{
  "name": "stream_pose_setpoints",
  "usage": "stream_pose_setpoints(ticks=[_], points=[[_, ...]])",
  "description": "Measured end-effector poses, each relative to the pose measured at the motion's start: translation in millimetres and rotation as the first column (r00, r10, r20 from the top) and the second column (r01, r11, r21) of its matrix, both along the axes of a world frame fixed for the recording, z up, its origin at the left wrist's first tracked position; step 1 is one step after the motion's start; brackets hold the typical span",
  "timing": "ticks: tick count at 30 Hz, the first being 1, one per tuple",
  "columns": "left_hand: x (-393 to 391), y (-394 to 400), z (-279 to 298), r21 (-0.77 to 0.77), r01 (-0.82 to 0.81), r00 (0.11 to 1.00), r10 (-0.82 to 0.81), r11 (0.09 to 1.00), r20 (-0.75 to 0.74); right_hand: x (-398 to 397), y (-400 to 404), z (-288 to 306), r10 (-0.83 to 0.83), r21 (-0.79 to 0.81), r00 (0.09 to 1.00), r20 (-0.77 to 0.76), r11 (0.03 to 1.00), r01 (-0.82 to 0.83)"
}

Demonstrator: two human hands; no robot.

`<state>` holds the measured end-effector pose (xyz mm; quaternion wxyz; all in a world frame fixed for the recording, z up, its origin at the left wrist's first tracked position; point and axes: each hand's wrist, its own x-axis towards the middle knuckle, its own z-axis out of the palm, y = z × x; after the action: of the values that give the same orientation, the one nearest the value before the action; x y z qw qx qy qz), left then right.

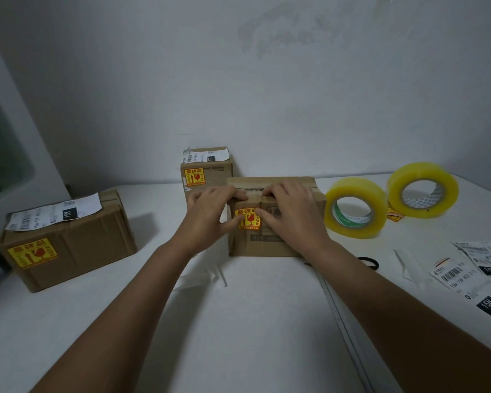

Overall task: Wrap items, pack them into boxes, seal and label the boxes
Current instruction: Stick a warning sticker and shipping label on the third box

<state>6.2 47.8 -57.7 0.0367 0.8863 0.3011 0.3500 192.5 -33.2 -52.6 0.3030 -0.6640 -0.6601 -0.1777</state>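
Observation:
A small brown cardboard box [278, 242] stands in the middle of the white table. A yellow fragile sticker [248, 219] lies on its near face. My left hand [210, 214] rests on the box's left top edge, with its thumb pressing the sticker. My right hand [292, 211] lies flat over the box's top and front, fingers spread on the taped seam beside the sticker. Both hands press with fairly straight fingers and grip nothing.
A labelled box [68, 245] with a fragile sticker sits at the left. Another labelled box [207, 168] stands behind by the wall. Two yellow tape rolls [355, 212] [423, 190] stand at the right. Shipping labels [471, 273] and backing strips [411, 268] lie near the right edge.

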Motion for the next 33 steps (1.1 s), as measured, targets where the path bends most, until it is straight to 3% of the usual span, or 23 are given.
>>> stream_pose_setpoints(ticks=[8,19,27,30,33], points=[[2,1,-7,0.008,-0.022,0.998,0.022,1.000,-0.063,-6,0,-21,-0.120,0.021,0.980,0.158,0.993,0.118],[-7,6,-3,0.065,0.013,0.993,-0.005,0.998,-0.120,-2,-1,-22,-0.094,0.038,0.990,0.101,0.995,0.091],[-21,18,14,-0.043,0.156,0.981,-0.160,0.987,-0.110,-3,-2,-20,-0.092,0.030,0.993,0.070,0.995,0.090],[-17,8,12,-0.125,0.085,0.976,-0.107,0.989,-0.190,-3,-1,-21,-0.102,0.035,0.992,0.078,0.994,0.099],[-5,-5,4,-0.049,0.015,0.993,-0.020,0.999,-0.112,-3,-2,-22,-0.115,0.037,0.989,0.088,0.993,0.113]])
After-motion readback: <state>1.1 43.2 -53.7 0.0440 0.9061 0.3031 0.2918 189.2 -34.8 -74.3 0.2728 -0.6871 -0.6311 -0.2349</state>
